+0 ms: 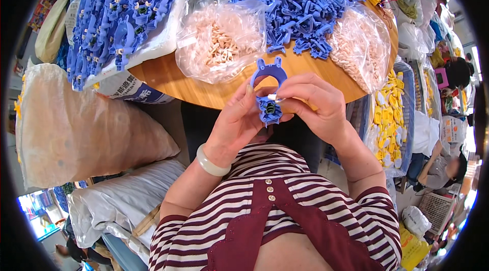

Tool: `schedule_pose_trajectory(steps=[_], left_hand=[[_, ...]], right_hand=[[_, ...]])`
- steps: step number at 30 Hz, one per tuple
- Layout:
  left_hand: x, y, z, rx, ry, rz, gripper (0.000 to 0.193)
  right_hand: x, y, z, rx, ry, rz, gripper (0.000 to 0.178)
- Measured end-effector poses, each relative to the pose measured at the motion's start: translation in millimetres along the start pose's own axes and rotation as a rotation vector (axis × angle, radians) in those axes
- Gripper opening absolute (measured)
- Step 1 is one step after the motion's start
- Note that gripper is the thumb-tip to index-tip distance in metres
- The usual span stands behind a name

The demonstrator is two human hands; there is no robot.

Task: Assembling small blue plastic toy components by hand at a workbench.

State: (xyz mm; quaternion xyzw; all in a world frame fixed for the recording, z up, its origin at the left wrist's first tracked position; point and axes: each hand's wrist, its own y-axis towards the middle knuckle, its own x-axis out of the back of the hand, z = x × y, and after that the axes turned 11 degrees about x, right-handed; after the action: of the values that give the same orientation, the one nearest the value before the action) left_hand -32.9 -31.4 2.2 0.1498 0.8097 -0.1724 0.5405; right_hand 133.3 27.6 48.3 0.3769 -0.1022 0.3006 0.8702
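In front of my chest I hold a blue plastic part (pixel 276 71) with a round ring and two small prongs at its top. My left hand (pixel 233 120) is closed round the part's left side, the thumb along the ring. A dark green insert (pixel 270 109) sits in the lower body below the ring. My right hand (pixel 317 103) pinches a small white piece (pixel 273 97) against the part, between the ring and the green insert. Its exact fit is hidden by the fingertips.
Across the round wooden table (pixel 173 80) lie a heap of loose blue parts (pixel 300 8) and two clear bags of small peach-coloured pieces (pixel 222 49) (pixel 359 49). A white tray (pixel 166 42) of blue assemblies stands at left. Yellow parts (pixel 389 118) fill a crate at right; big sacks (pixel 86 123) stand left.
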Motion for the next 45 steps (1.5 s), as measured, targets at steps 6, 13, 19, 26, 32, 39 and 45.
schedule_pose_trajectory(steps=[6, 13, 19, 26, 32, 39, 45], left_hand=[[1.5, -2.6, 2.2, -0.013, 0.002, -0.039, 0.055], [5.4, -2.5, 6.1, -0.006, -0.014, -0.021, 0.057], [3.1, -2.9, 6.1, -0.009, -0.025, -0.045, 0.059], [9.6, -2.6, 10.5, -0.031, 0.035, -0.001, 0.062], [6.7, -1.8, 9.8, -0.047, 0.033, 0.022, 0.064], [15.4, 0.5, 12.0, -0.085, 0.053, -0.03, 0.063], [11.2, -1.0, 8.9, -0.049, -0.041, -0.019, 0.062]], right_hand=[[-5.5, 4.5, 2.7, 0.162, -0.24, 0.067, 0.031], [-6.4, 6.6, 7.3, 0.146, -0.271, 0.157, 0.04], [-6.1, 6.2, 5.7, 0.126, -0.253, 0.16, 0.041], [-8.0, 4.4, 17.2, 0.134, -0.324, 0.132, 0.04], [-8.2, 4.2, 18.2, 0.069, -0.273, 0.096, 0.037], [-4.7, 4.3, 7.5, 0.213, -0.367, 0.192, 0.035], [-4.6, -0.4, -6.4, 0.277, -0.354, 0.104, 0.033]])
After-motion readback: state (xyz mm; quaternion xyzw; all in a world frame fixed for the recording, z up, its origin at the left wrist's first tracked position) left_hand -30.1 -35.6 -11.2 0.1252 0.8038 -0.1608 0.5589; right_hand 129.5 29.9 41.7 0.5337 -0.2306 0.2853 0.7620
